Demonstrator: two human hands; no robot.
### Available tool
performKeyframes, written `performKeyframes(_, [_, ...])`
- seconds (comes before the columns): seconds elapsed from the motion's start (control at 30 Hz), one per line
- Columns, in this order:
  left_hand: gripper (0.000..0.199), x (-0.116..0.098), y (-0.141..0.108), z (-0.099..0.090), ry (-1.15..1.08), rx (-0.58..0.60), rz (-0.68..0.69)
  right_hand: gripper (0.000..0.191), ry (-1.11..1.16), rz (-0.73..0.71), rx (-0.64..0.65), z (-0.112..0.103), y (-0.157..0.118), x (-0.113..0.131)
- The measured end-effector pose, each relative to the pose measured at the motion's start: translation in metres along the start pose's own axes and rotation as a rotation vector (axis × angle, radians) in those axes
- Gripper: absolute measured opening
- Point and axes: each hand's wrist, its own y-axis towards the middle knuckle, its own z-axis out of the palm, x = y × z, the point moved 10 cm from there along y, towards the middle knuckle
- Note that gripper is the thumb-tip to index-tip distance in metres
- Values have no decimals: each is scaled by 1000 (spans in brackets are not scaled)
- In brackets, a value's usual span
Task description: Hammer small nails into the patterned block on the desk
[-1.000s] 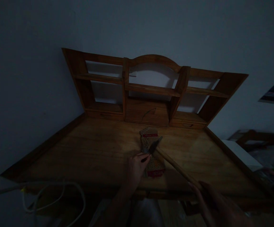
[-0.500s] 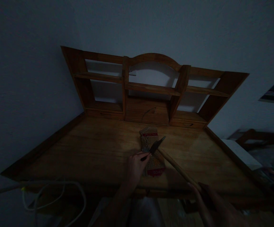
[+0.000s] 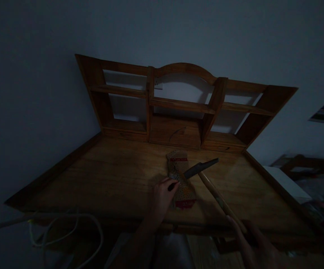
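Note:
A flattened patterned packet with red bands (image 3: 184, 203) lies on the wooden desk (image 3: 122, 168). My left hand (image 3: 163, 192) is closed in a pinch over its left edge, on a small dark object too dim to make out. My right hand (image 3: 248, 239) is wrapped round the wooden handle of a hammer (image 3: 215, 192) at the desk's front right. The dark metal head of the hammer is above the packet's right side, just right of my left fingers. Whether the head touches anything is unclear.
A wooden shelf unit (image 3: 184, 104) with small drawers stands along the desk's back. Pale cables (image 3: 94, 224) loop by the front left edge. To the right are a white surface (image 3: 286, 183) and a dim wooden chair (image 3: 315, 162).
The hammer head has moved right and now shows more of its length beside my left fingers. My right hand has shifted slightly right. The left hand keeps its pinch.

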Motion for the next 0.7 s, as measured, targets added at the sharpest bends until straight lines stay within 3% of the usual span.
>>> performKeyframes(0.23, [8,0,0,-3,0,-42,32,48,-267,-215,-249,-21,-2,21])
performKeyframes(0.47, [8,4,1,0,-26,-44,37,43,-251,-284,-258,-23,-3,33])
performKeyframes(0.6, [9,3,1,0,-38,-35,33,44,-269,-357,-188,-15,-2,36])
performKeyframes(0.7, [9,3,1,0,-24,-34,40,47,-205,-325,-179,-13,-1,30])
